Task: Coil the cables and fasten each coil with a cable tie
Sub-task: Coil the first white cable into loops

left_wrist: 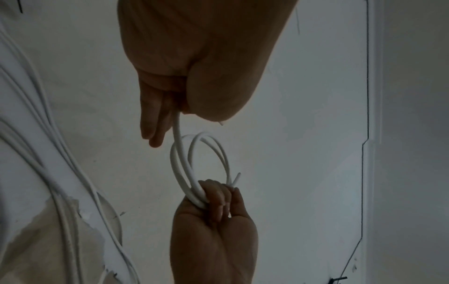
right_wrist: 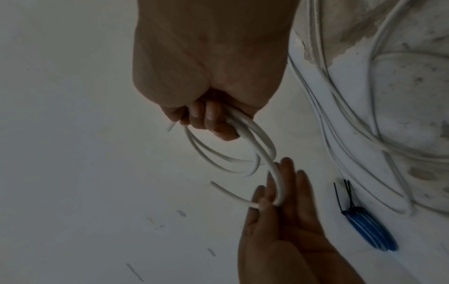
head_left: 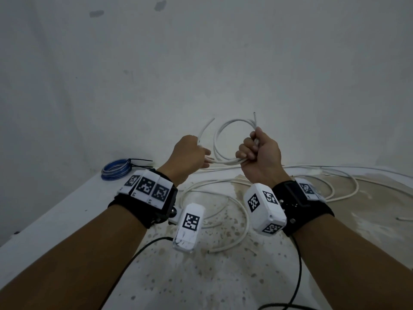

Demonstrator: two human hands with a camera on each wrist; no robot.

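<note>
White cable coil (head_left: 225, 139) hangs in the air above the tabletop (head_left: 67, 211); our right hand (head_left: 259, 153) clenches its loops in a fist. Our left hand (head_left: 190, 155) pinches the coil's free strand just beside it. Loose white cables (head_left: 335, 182) sprawl below toward the right edge. A tied blue coil (head_left: 116, 170) sits at the far-left corner.

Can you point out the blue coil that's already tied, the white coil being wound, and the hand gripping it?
blue coil (head_left: 115, 171): head view, on its blue loops.
white coil (head_left: 225, 125): head view, top arc of the loops.
right hand (head_left: 260, 156): head view, back of the fist.
</note>
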